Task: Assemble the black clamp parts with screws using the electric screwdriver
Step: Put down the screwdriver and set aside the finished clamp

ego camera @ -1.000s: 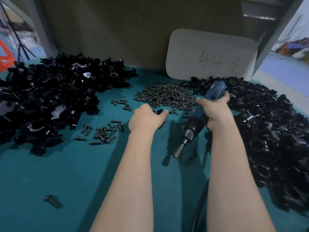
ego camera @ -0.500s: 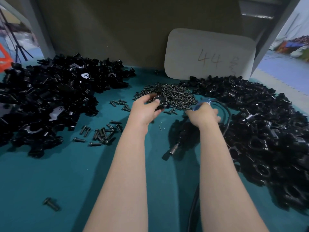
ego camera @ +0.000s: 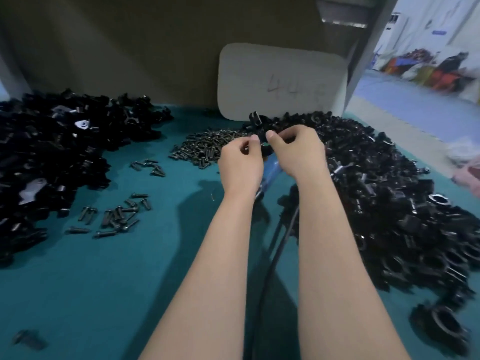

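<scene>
The left hand [ego camera: 240,162] and right hand [ego camera: 298,149] both pinch the clamp part [ego camera: 260,135] between them, seemingly upright, with the electric screwdriver [ego camera: 272,169] just beneath.

- I see a teal table top [ego camera: 78,294] filling the lower frame, evenly lit, with soft shadows on it.
- Behind it a dull brown back panel [ego camera: 130,48] spans the upper left and centre, darker toward the top.
- A pale board with rounded corners [ego camera: 283,81] stands against that panel at upper centre, with a faint handwritten "44" on it.
- A grey upright post [ego camera: 368,55] slants through the upper right.
- Past the post I make out a pale blue floor [ego camera: 415,105], a white wall [ego camera: 428,22] and a blurred colourful heap [ego camera: 428,66], all brighter than the table.
</scene>
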`<state>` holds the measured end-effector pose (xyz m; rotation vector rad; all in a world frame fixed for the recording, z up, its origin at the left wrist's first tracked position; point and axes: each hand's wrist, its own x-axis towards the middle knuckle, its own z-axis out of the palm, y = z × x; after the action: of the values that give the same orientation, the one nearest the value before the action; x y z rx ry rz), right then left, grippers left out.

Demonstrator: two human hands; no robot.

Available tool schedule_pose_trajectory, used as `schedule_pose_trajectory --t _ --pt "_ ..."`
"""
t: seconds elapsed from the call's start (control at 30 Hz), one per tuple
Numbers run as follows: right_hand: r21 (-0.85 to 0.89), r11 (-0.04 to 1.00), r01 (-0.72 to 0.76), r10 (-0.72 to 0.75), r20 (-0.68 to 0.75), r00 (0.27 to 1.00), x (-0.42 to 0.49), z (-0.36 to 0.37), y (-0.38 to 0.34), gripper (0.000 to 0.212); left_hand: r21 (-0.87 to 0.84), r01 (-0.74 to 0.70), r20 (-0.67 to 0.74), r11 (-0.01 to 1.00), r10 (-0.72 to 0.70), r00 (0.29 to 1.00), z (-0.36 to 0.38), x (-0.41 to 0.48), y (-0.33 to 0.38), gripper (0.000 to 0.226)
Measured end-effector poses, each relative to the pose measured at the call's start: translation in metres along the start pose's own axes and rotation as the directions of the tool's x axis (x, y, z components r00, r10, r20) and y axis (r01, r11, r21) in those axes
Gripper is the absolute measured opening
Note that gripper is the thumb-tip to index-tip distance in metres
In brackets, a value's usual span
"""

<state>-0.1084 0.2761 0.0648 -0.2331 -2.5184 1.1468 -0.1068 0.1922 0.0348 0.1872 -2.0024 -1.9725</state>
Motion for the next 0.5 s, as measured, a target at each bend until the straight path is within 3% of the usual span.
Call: schedule_pose_trajectory --t 0.2,0.27,0.37,0.5 --pt "-0.053 0.981 -0.188 0.159 -0.346 0.925 -0.006 -0.084 0.051 0.03 0.13 -0.193 0.27 0.973 0.152 0.951 0.085 -0.043 0.033 0.023" --pt "-0.085 0.957 -0.278 0.231 -0.359 0.904 -0.012 -0.104 0.07 0.03 0.256 -0.226 0.373 0.94 0.12 0.92 0.111 -0.056 0.033 0.023" --pt "-0.097 0.934 -0.343 0.303 -0.291 0.908 -0.019 -0.117 0.091 0.03 0.504 -0.249 0.418 0.827 0.019 0.908 0.135 -0.068 0.023 0.024" --pt "-0.075 0.942 -0.326 0.287 -0.319 0.903 -0.017 -0.118 0.097 0.034 0.569 -0.28 0.389 0.773 0.047 0.92 0.142 -0.072 0.015 0.026"
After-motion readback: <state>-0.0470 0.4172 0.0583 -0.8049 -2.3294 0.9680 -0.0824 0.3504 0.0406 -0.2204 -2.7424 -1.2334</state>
